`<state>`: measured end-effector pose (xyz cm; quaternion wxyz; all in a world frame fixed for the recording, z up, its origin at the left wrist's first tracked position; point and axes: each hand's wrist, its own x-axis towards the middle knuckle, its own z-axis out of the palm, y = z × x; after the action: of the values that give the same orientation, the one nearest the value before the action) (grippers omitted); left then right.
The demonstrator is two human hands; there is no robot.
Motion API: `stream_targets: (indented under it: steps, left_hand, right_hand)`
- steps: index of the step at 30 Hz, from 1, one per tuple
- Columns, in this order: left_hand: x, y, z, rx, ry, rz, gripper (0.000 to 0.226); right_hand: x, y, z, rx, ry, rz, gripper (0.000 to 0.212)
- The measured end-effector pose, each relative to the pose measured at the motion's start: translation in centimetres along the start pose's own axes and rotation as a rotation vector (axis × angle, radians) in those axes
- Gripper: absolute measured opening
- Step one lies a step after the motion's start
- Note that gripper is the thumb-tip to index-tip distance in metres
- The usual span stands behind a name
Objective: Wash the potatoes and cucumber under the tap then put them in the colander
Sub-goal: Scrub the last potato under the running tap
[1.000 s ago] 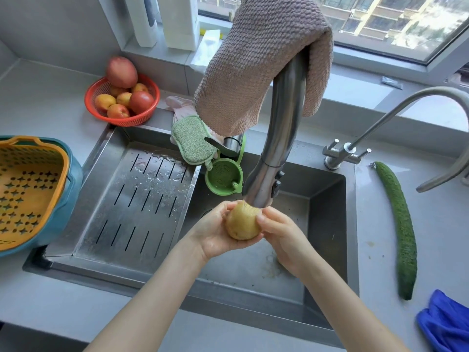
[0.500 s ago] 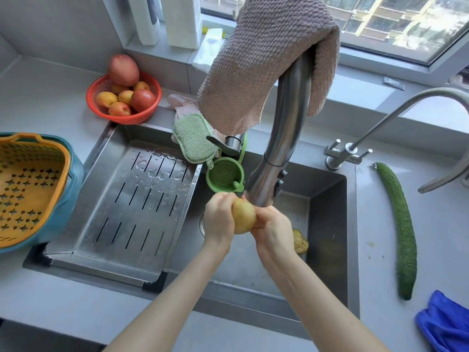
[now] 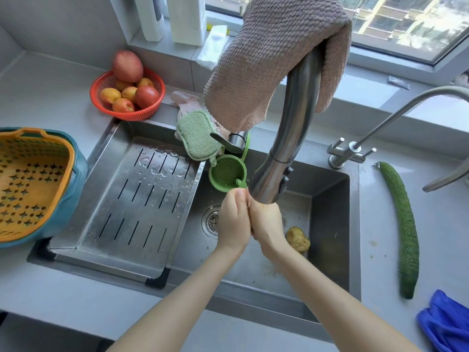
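Observation:
Under the spout of the steel tap [image 3: 286,138] my left hand [image 3: 232,219] and my right hand [image 3: 266,222] are pressed together around a potato, which they hide almost fully. A second, knobbly potato [image 3: 298,239] lies on the sink floor just right of my right wrist. The long green cucumber [image 3: 403,224] lies on the counter right of the sink. The orange colander [image 3: 30,179] sits inside a teal bowl [image 3: 76,179] on the counter at the far left.
A slotted steel drain tray [image 3: 132,196] fills the sink's left half. A green strainer cup [image 3: 227,172] and green sponge [image 3: 196,134] hang at the sink's back. A red fruit basket [image 3: 128,94] stands behind. A second thin tap [image 3: 355,151] and a blue cloth [image 3: 446,323] are at right.
My hands have turned and closed over the potato, which showed between them before. They shifted slightly right under the spout, and the second potato in the sink came into view.

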<state>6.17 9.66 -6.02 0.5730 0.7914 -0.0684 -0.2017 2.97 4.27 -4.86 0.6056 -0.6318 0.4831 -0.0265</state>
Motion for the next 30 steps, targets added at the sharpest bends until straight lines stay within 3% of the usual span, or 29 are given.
stream_targets:
  steps: [3,5,8,11,17,24,27,30]
  left_hand:
    - [-1.2,-1.7,-0.3,0.249,-0.138,0.252,0.036]
    - [-0.7,-2.3,-1.2,0.302,-0.198,0.353,0.049]
    - [0.1,-1.2,-1.7,0.167,-0.159,0.317,0.052]
    - [0.4,-0.1,-0.9,-0.076,-0.087,0.066,0.044]
    - [2.0,1.3,-0.4,-0.262,-0.100,-0.332,0.014]
    - [4.5,1.9,-1.2,-0.384,-0.377,-0.838,0.050]
    - [5.0,2.3,-1.7,-0.432,-0.479,-0.990,0.017]
    - [4.7,2.2,-2.5,-0.433,-0.573,-0.962,0.025]
  right_hand:
    - [0.3,-1.0,-1.1,0.297,-0.168,0.470,0.029]
    - [-0.2,-1.3,-1.1,0.427,-0.205,0.581,0.030]
    - [-0.2,-0.7,0.2,0.394,-0.124,0.402,0.020]
    - [-0.2,-0.5,0.9,0.253,0.040,0.191,0.019]
    - [-0.5,-0.4,0.8,0.032,0.151,-0.027,0.051]
    - [-3.3,0.3,-0.6,-0.269,0.125,-0.259,0.032]
    - [-3.2,0.9,-1.7,-0.293,0.071,-0.432,0.042]
    - [-2.8,1.4,-3.3,-0.309,-0.030,-0.557,0.044]
